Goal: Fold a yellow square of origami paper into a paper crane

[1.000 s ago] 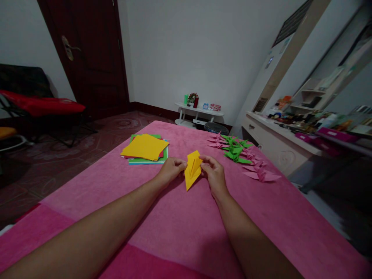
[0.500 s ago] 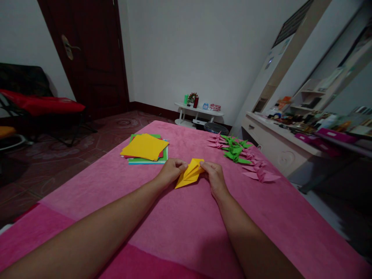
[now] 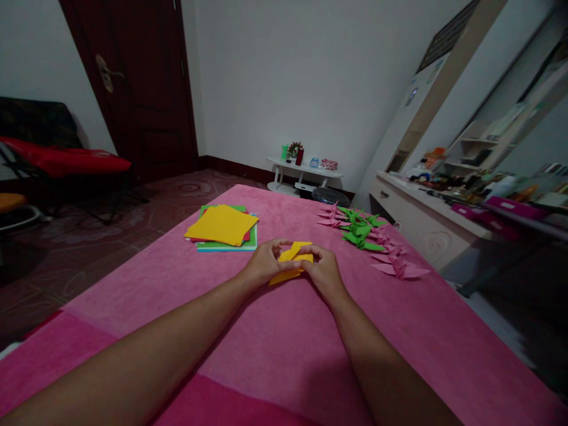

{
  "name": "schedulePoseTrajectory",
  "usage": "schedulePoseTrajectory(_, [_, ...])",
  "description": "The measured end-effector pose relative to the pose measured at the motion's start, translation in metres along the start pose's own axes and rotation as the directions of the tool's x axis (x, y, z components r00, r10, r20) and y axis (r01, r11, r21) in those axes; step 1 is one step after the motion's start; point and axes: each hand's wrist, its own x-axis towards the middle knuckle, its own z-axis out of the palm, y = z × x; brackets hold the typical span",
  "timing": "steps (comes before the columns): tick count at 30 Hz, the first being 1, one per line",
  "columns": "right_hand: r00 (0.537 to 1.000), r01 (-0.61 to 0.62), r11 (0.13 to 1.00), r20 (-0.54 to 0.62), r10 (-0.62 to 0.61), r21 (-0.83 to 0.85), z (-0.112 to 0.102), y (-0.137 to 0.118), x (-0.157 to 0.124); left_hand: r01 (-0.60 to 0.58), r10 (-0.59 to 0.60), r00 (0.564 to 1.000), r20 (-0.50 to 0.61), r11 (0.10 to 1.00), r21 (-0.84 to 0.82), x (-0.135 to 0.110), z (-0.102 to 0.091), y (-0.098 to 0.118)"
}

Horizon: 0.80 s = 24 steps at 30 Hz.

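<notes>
A partly folded sheet of yellow origami paper (image 3: 288, 255) is held between my two hands, just above the pink cloth (image 3: 284, 331). My left hand (image 3: 265, 260) grips its left side, thumb lying across the front and fingers curled over the top. On the right side, my right hand (image 3: 325, 267) pinches the paper between thumb and fingers. The hands cover much of the folds. Left of them lies a stack of square paper sheets, with a yellow sheet (image 3: 222, 225) on top and green, red and blue edges below.
Several folded paper cranes, green (image 3: 358, 229) and pink (image 3: 399, 267), stand in a cluster on the right of the cloth. Beyond it are a white side table (image 3: 306, 164), a cluttered dresser (image 3: 426, 219) on the right and a red chair (image 3: 66, 163) on the left.
My left thumb has stretched across the front of the yellow paper towards my right thumb, and both hands have closed in around it. More of the paper is now covered.
</notes>
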Motion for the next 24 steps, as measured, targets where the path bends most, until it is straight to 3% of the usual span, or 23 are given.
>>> schedulePoseTrajectory(3, [0.999, 0.048, 0.999, 0.012, -0.049, 0.023, 0.0012, -0.0018, -0.0010, 0.022, -0.022, 0.999, -0.029, 1.000, 0.003, 0.0003, 0.0012, -0.0015])
schedulePoseTrajectory(5, [0.998, 0.066, 0.993, -0.004, -0.066, 0.095, 0.0013, -0.0040, -0.0014, 0.049, -0.050, 0.999, -0.017, 0.995, -0.081, 0.0004, 0.0019, -0.0011])
schedulePoseTrajectory(9, [0.998, 0.031, 0.974, -0.063, -0.017, 0.222, -0.0012, -0.0090, -0.0007, 0.084, -0.072, 0.996, 0.053, 0.956, -0.279, -0.0005, 0.0029, 0.0014])
schedulePoseTrajectory(13, [0.994, 0.016, 0.971, -0.110, 0.010, 0.237, -0.0045, -0.0093, 0.0007, 0.112, -0.109, 0.994, 0.026, 0.945, -0.307, -0.0015, 0.0029, 0.0011])
schedulePoseTrajectory(17, [0.985, 0.072, 0.982, -0.165, -0.043, 0.172, -0.0056, -0.0056, 0.0015, 0.099, -0.100, 0.995, 0.011, 0.948, -0.302, -0.0019, 0.0031, 0.0006])
schedulePoseTrajectory(24, [0.943, 0.223, 0.971, -0.233, -0.237, -0.086, -0.0074, -0.0093, -0.0014, 0.111, -0.121, 0.993, -0.015, 0.949, -0.296, -0.0025, 0.0047, 0.0036])
